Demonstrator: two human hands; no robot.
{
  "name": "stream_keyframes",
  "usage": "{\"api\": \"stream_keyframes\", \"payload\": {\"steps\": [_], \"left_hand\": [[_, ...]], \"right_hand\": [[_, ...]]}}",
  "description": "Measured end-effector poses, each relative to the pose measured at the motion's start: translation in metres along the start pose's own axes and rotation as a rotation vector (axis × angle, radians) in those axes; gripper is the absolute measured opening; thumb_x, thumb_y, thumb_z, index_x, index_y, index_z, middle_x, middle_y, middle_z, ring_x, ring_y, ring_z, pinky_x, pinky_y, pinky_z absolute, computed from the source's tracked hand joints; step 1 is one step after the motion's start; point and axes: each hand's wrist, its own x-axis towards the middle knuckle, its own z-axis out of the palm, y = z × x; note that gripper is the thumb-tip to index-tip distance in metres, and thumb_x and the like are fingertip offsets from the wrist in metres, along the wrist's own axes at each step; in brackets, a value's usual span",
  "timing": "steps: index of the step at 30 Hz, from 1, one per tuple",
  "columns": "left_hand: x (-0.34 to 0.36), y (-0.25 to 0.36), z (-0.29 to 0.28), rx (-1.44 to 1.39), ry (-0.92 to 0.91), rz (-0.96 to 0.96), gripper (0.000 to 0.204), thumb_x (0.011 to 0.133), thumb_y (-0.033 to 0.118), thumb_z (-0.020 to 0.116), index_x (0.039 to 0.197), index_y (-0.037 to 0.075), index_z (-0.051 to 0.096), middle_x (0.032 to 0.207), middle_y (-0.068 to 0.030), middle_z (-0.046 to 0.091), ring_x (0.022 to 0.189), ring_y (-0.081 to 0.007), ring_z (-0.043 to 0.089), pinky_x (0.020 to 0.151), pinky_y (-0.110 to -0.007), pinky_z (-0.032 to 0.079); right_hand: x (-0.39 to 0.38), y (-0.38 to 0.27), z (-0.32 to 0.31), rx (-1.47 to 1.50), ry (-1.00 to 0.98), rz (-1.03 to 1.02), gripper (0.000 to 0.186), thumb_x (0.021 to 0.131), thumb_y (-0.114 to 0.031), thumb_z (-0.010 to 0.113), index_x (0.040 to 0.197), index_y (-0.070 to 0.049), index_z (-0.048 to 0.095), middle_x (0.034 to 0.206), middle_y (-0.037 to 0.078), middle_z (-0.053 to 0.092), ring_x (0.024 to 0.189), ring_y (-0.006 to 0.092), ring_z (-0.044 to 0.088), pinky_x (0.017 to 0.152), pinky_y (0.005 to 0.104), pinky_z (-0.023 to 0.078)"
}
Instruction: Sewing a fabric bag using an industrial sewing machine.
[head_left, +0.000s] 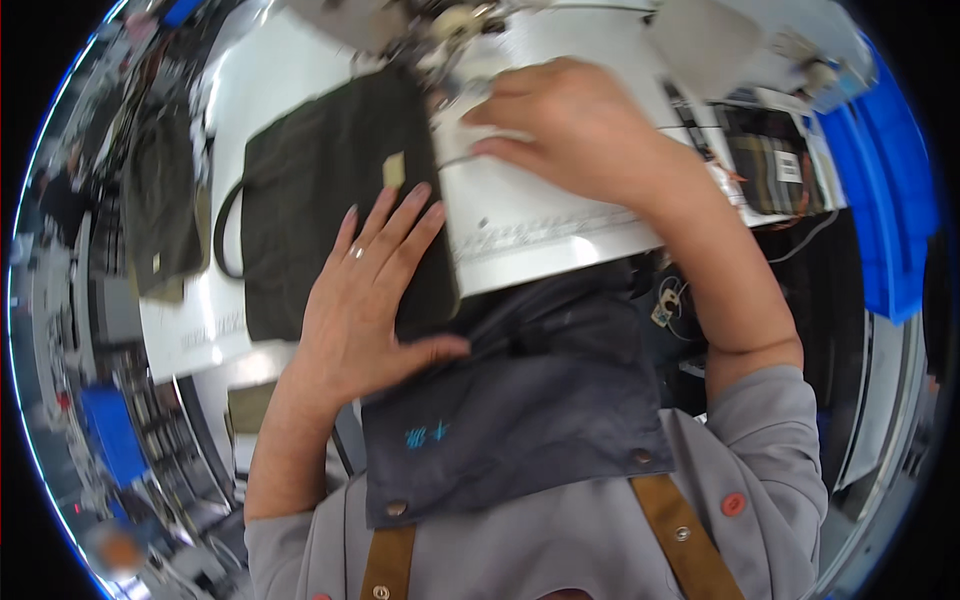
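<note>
"One dark green bag (pixel 320 200) is what I have at the middle of my feed. It lies flat on the white table (pixel 500 215), a little left of centre, with a strap loop (pixel 226 230) bowing out from its left side."

"And the left hand?"

"I have the left hand (pixel 365 290) laid palm down on the bag, fingers extended and thumb spread toward the near edge. It presses from above and grasps nothing. I can see a ring (pixel 357 252) on one finger, and a pale tag (pixel 394 170) on the bag just beyond the fingertips."

"What about the right hand?"

"My view of the right hand (pixel 570 125) is blurred. It is above the table, to the right of the bag and apart from it, fingers bent and pointing left. I can't tell whether it pinches anything small."

"What do you get further out?"

"Past the bag's far edge I get a blurred machine (pixel 455 25). Another dark green cloth piece (pixel 162 200) hangs over the table's left edge. On the right I see plaid cloth (pixel 757 165), then a blue bin (pixel 885 180). Nearest me, a dark apron (pixel 540 390) covers part of a grey shirt (pixel 560 530)."
</note>
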Motion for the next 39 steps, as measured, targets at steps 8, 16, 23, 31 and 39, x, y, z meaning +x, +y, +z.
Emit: {"api": "stream_keyframes", "payload": {"steps": [8, 16, 23, 31, 39], "left_hand": [[-0.015, -0.019, 0.004, -0.309, 0.139, -0.040, 0.044, 0.092, 0.036, 0.074, 0.125, 0.006, 0.075, 0.135, -0.0113, 0.071, 0.140, -0.0342, 0.057, 0.125, -0.059, 0.023], [-0.016, -0.022, 0.007, -0.570, 0.197, -0.116, 0.029, 0.102, 0.030, 0.065, 0.122, 0.014, 0.077, 0.129, -0.0046, 0.075, 0.136, -0.0265, 0.061, 0.126, -0.059, 0.020], [-0.021, -0.003, 0.012, 0.005, 0.157, 0.127, 0.046, 0.089, 0.027, 0.075, 0.131, 0.009, 0.072, 0.140, -0.0098, 0.068, 0.140, -0.0317, 0.058, 0.125, -0.057, 0.023], [-0.033, -0.006, 0.043, 0.114, 0.306, 0.129, 0.044, 0.089, 0.018, 0.072, 0.132, 0.011, 0.071, 0.142, -0.0041, 0.066, 0.135, -0.0226, 0.061, 0.118, -0.047, 0.042], [-0.028, -0.002, 0.049, 0.288, 0.404, 0.132, 0.037, 0.094, 0.015, 0.065, 0.130, 0.010, 0.072, 0.135, -0.0049, 0.071, 0.129, -0.0193, 0.066, 0.115, -0.043, 0.045]], "right_hand": [[-0.071, -0.115, 0.003, 0.570, -0.018, 0.271, 0.018, 0.091, -0.020, 0.078, 0.097, -0.003, 0.075, 0.072, 0.011, 0.067, 0.062, 0.0283, 0.067, 0.059, 0.0379, 0.053], [-0.074, -0.139, 0.044, 1.313, -0.144, 0.778, 0.025, 0.099, -0.019, 0.074, 0.114, 0.001, 0.075, 0.071, 0.005, 0.069, 0.063, 0.0060, 0.062, 0.058, 0.0241, 0.048], [-0.069, -0.147, 0.053, 1.402, -0.074, 0.880, 0.016, 0.102, -0.012, 0.069, 0.098, 0.002, 0.076, 0.068, 0.001, 0.069, 0.062, 0.0016, 0.060, 0.056, 0.0201, 0.045], [-0.070, -0.149, 0.057, 1.420, -0.013, 0.885, 0.015, 0.100, -0.009, 0.069, 0.092, 0.002, 0.076, 0.067, 0.000, 0.069, 0.060, 0.0022, 0.060, 0.056, 0.0201, 0.045], [-0.067, -0.143, 0.040, 0.563, 0.098, 0.328, 0.015, 0.087, -0.007, 0.078, 0.101, -0.003, 0.073, 0.075, 0.006, 0.065, 0.063, 0.0181, 0.065, 0.056, 0.0292, 0.050]]}}
